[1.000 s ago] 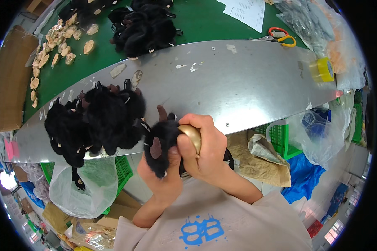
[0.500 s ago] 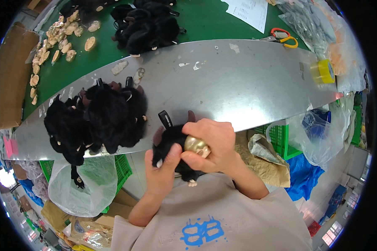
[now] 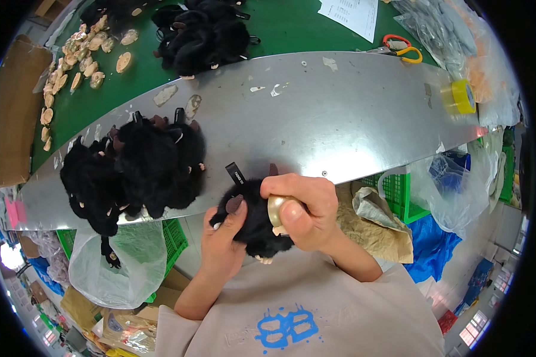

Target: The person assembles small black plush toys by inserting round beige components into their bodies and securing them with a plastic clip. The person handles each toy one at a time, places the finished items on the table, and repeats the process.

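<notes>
A black plush toy (image 3: 253,219) with small brown ears and a black ribbon loop is held just in front of my chest, below the table edge. My left hand (image 3: 223,245) cups it from underneath and from the left. My right hand (image 3: 301,208) grips a small round brass-coloured tool (image 3: 276,209) and presses it against the toy's right side. A heap of the same black plush toys (image 3: 134,172) lies on the grey metal table (image 3: 339,113) to the left of my hands.
More black toys (image 3: 196,33) and beige oval pieces (image 3: 71,65) lie on the green surface behind. Scissors (image 3: 402,50), a yellow tape roll (image 3: 458,95), a paper sheet and plastic bags sit at the right. Green crates and bags stand under the table.
The toy has been turned in my hands and lowered slightly toward my chest; the brass tool has shifted across it to its right side.
</notes>
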The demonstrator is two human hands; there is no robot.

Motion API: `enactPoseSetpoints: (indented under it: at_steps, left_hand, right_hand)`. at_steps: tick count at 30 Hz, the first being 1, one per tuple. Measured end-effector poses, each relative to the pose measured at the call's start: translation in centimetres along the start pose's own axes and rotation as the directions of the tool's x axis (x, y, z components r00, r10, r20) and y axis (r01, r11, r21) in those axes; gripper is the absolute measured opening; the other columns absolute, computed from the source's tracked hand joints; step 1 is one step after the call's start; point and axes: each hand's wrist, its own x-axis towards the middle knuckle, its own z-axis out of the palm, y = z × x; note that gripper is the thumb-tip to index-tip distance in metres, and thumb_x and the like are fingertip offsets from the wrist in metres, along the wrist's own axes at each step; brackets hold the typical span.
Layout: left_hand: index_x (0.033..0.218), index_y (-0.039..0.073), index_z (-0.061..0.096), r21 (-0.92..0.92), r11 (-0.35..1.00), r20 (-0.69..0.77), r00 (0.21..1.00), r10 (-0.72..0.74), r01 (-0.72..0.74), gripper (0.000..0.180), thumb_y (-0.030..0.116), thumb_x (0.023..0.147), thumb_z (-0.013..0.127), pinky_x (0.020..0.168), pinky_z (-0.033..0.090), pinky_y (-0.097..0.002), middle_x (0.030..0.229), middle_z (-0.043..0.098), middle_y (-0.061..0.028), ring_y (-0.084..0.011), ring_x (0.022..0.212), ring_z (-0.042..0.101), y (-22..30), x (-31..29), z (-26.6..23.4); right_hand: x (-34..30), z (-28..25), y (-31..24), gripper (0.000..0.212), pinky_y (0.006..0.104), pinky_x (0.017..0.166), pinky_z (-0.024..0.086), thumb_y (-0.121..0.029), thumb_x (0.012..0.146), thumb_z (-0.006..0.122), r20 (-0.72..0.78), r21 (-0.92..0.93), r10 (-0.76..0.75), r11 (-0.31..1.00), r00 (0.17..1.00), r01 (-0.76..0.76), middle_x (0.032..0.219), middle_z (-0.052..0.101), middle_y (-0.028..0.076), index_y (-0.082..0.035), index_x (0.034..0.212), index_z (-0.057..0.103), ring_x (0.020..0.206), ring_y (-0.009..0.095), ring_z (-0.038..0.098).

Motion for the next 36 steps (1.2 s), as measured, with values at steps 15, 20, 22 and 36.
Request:
enactPoseSetpoints:
  at_steps: [15,20,22,36]
  left_hand:
    - [0.13,0.001,0.052,-0.141,0.99,0.14,0.99,0.01,0.01,0.048,0.023,0.092,0.07,0.096,0.051,-0.0371,0.121,0.062,-0.0095,-0.0198,0.111,0.062,-0.6,-1.2,-1.6]
    - [0.133,0.001,0.05,-0.312,0.95,0.317,0.945,0.079,0.026,0.054,0.016,0.087,0.075,0.1,0.048,-0.0373,0.125,0.06,-0.0093,-0.021,0.118,0.057,-2.3,-0.9,-2.5]
    - [0.132,0.0,0.051,-0.21,0.974,0.277,0.951,0.138,-0.081,0.053,0.013,0.087,0.074,0.1,0.048,-0.0375,0.123,0.061,-0.0093,-0.0214,0.115,0.059,-1.8,-0.6,-1.7]
    - [0.115,-0.004,0.065,0.37,0.825,0.022,0.892,0.452,-0.427,0.031,0.006,0.087,0.073,0.082,0.045,-0.021,0.099,0.066,-0.001,-0.0071,0.088,0.057,1.2,-0.3,0.2]
  right_hand:
    - [1.2,0.9,0.8,0.02,0.0216,0.055,0.045,-0.017,0.09,0.067,0.077,0.218,0.096,0.97,0.992,-0.11,0.077,0.065,0.004,0.002,0.098,0.067,0.064,0.007,0.059]
    - [1.8,1.6,2.9,0.018,0.0214,0.056,0.045,-0.015,0.09,0.067,-0.001,0.227,0.046,0.973,0.999,-0.045,0.078,0.064,0.004,0.0,0.099,0.067,0.064,0.007,0.058]
    - [1.7,1.8,2.7,0.018,0.0217,0.056,0.045,-0.015,0.089,0.067,0.023,0.312,0.207,0.928,0.978,-0.203,0.078,0.064,0.003,0.0,0.099,0.067,0.064,0.006,0.057]
    - [1.5,2.2,2.7,0.044,0.026,0.042,0.036,-0.038,0.096,0.058,-0.05,-0.303,-0.423,0.87,0.905,0.39,0.054,0.052,0.003,0.004,0.098,0.072,0.044,0.014,0.047]
